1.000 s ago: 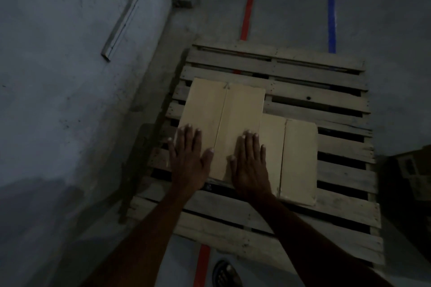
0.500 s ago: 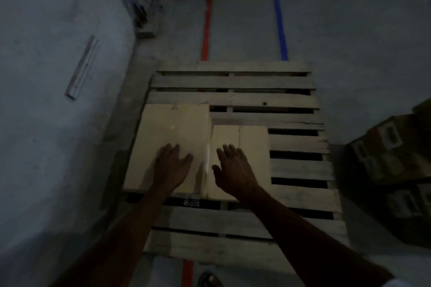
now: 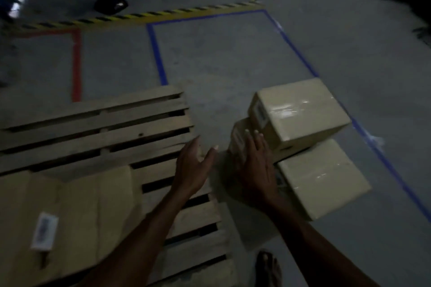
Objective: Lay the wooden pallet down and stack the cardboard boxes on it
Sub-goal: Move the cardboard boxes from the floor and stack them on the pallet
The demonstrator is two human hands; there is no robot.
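Observation:
The wooden pallet lies flat on the floor at the left. Two cardboard boxes rest side by side on its near left part, one bearing a white label. On the floor to the right stands a pile of taped cardboard boxes: a top box, a lower box and one behind my right hand. My right hand lies flat against the near side of that pile. My left hand hovers open over the pallet's right edge, fingers spread, holding nothing.
Blue tape and red tape mark bays on the grey concrete floor. A yellow-black hazard stripe runs across the back, with someone's feet and dark objects beyond it. My bare foot stands beside the pallet's near right corner.
Both hands have left the boxes on the pallet and swung right. The view has turned right, bringing the floor pile of boxes into sight, with my right hand now on it.

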